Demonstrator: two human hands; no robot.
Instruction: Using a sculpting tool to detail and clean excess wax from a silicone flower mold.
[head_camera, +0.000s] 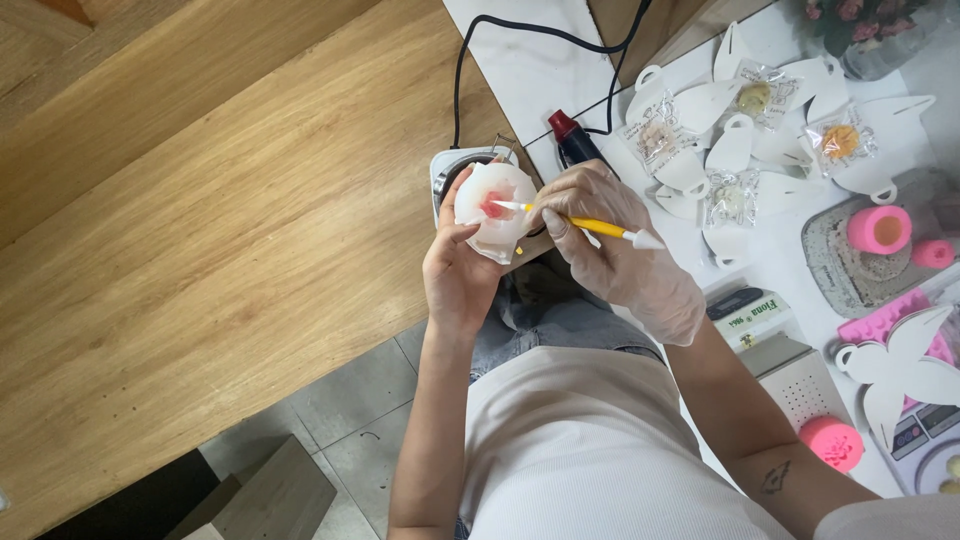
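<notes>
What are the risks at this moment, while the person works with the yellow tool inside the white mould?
1. The left hand holds the white mould in the air over the lap, so the pink material inside might drip onto the jeans if it tilts.
2. The gloved right hand pushes the yellow tool into the mould; too much force could scratch the surface.
3. The black cable runs close behind the hands and could be caught.

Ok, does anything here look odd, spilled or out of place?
Nothing looks spilled or broken. One mismatch: the right hand, holding the yellow-handled tool, wears a thin clear glove, while the left hand cupping the white mould with its pink centre is bare. The white paper cut-outs lie scattered and overlapping on the table.
</notes>
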